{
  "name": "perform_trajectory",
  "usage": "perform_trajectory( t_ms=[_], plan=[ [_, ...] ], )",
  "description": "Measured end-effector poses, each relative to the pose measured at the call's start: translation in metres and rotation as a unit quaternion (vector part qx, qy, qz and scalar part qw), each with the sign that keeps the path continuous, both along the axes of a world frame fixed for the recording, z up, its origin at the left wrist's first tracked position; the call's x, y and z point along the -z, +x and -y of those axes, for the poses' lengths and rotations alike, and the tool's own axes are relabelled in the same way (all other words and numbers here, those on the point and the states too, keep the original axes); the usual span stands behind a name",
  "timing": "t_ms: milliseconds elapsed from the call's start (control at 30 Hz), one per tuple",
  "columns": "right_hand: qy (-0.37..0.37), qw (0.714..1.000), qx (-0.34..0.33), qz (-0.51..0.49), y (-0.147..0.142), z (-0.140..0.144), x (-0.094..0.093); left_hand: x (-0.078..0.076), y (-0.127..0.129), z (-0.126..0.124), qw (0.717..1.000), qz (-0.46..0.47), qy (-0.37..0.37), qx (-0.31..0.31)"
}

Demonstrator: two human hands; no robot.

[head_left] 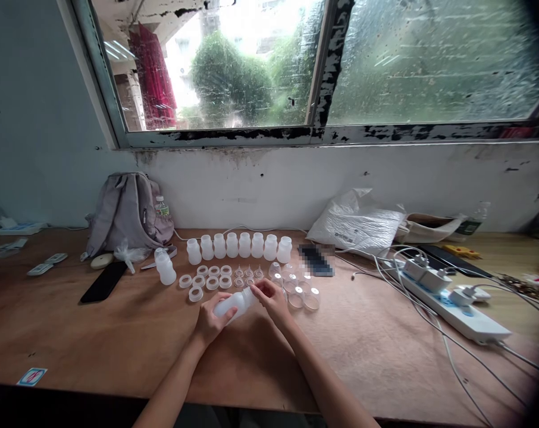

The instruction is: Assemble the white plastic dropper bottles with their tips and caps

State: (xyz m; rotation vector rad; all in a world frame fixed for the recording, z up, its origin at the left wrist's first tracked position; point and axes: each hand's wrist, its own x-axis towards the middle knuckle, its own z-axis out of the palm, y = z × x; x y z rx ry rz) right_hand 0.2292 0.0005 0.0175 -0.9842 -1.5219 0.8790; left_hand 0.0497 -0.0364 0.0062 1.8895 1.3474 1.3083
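The left hand (210,324) grips a bottle (234,304) tilted above the surface (118,339). The right hand (272,297) pinches its neck, fingers closed, likely fitting a part; seating it calls for alignment.

Both my bare forearms come up from the bottom edge and angle in toward each other, meeting near frame centre. My left hand (211,324) is palm-in with fingers curled, thumb on top, closed around the body of a small translucent white plastic bottle (234,303) lying tilted on its side. My right hand (272,297) sits just beyond it, wrist bent slightly, fingertips (259,289) pinched together at the bottle's neck end. Hands nearly touching each other. Both wrists held just above the surface; can't tell whether they rest on it. No sleeves; elbows out of view.
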Motion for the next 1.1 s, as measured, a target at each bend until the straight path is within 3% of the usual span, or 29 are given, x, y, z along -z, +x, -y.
perform_trajectory(
  t_ms=[167, 333, 767, 1100],
  plan=[
    [0.006, 0.997, 0.055, 0.049, -0.0003, -0.0044, 0.0056, 0.0015, -0.0001, 0.0006, 0.999, -0.024, -0.004, 0.031],
    [0.003, 0.997, 0.058, 0.055, -0.0006, -0.0051, 0.0064, 0.0023, -0.001, -0.0001, 0.999, -0.007, -0.01, 0.033],
    [-0.097, 0.985, -0.103, -0.098, 0.0013, -0.0011, -0.001, 0.0048, -0.0028, -0.0036, 0.998, 0.052, -0.045, 0.001],
    [-0.089, 0.981, -0.11, -0.132, 0.0057, -0.0044, -0.0024, 0.0055, -0.0034, -0.0046, 0.995, 0.08, -0.06, 0.002]
  ],
)
